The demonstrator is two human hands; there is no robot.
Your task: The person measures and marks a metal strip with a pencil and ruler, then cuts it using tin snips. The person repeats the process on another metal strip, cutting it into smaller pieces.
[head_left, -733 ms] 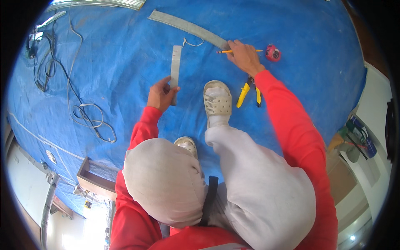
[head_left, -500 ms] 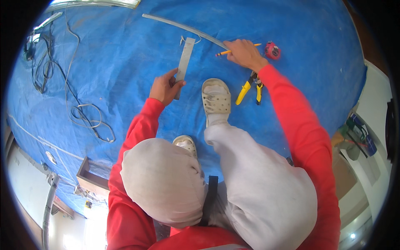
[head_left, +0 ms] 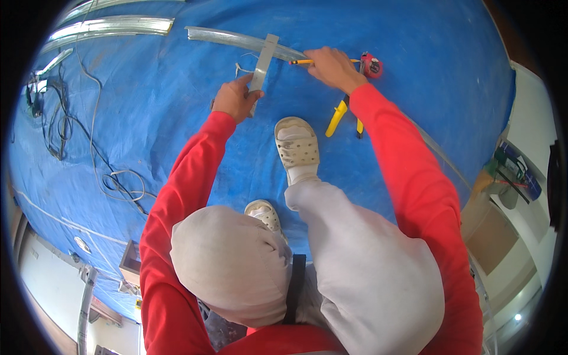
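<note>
Holding, left hand (head_left: 235, 99): clamped on short grey strip (head_left: 261, 72), overlapping long metal channel (head_left: 229, 38) in view; contact unclear. Right hand (head_left: 332, 68): closed on yellow pencil (head_left: 299, 61), over channel's right end; grip there cannot be told. Channel: on blue tarp (head_left: 444, 71), no marks discernible. Snips (head_left: 336, 120), pink tape measure (head_left: 372, 65): unheld. Stage: apparently pieces brought together; remainder undeterminable.

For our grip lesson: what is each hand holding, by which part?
Left hand: short metal strip, near its lower end. Right hand: long metal strip, by its right end, plus a pencil, mid-length.
</note>
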